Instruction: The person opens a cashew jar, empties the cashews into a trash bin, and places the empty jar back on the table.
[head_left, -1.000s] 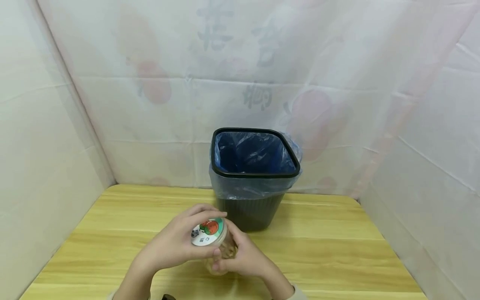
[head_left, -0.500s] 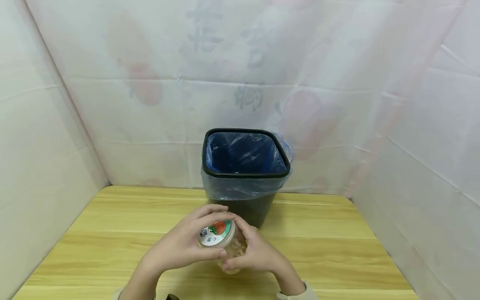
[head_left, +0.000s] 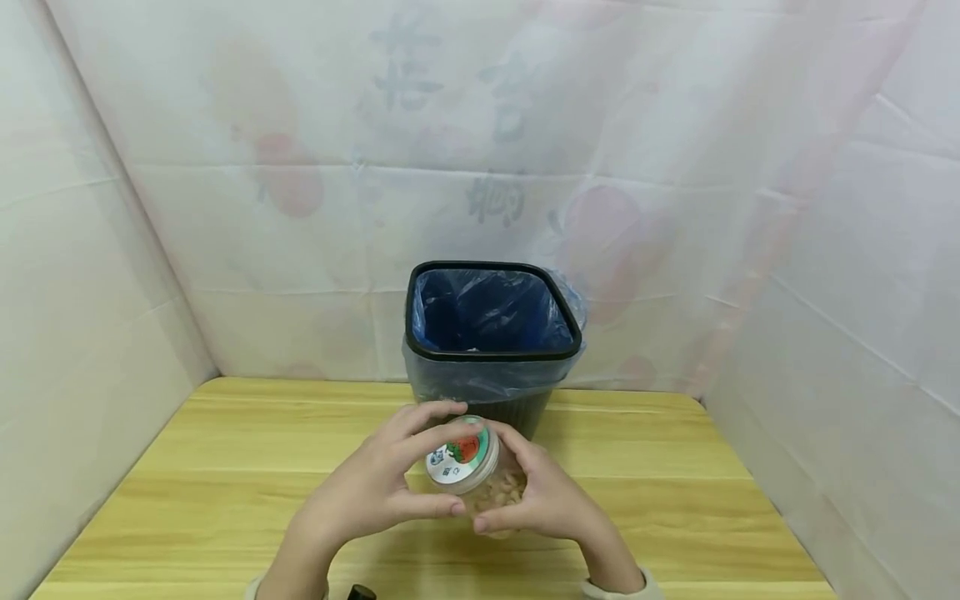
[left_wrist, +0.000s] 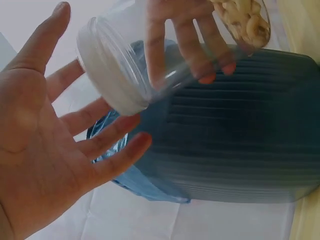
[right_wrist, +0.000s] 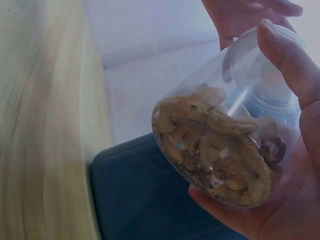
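Note:
A clear plastic jar leans over the table with its lid toward the left. Its lid has a white and green label with red fruit on it. Pale curved pieces that look like cashews lie at the bottom of the jar. My right hand grips the jar's body, thumb on the near side and fingers round the far side. Spread around the lid, my left hand has its fingers straight, and its thumb stands well off the lid in the left wrist view.
Right behind the hands stands a dark ribbed trash bin with a black rim and a blue plastic liner. At the near edge of the wooden table shows a dark round top. Pale cloth walls enclose the back and sides.
Both hands and the jar have moved to the right in the head view. My left hand's fingers have spread away from the lid, which it held more closely before.

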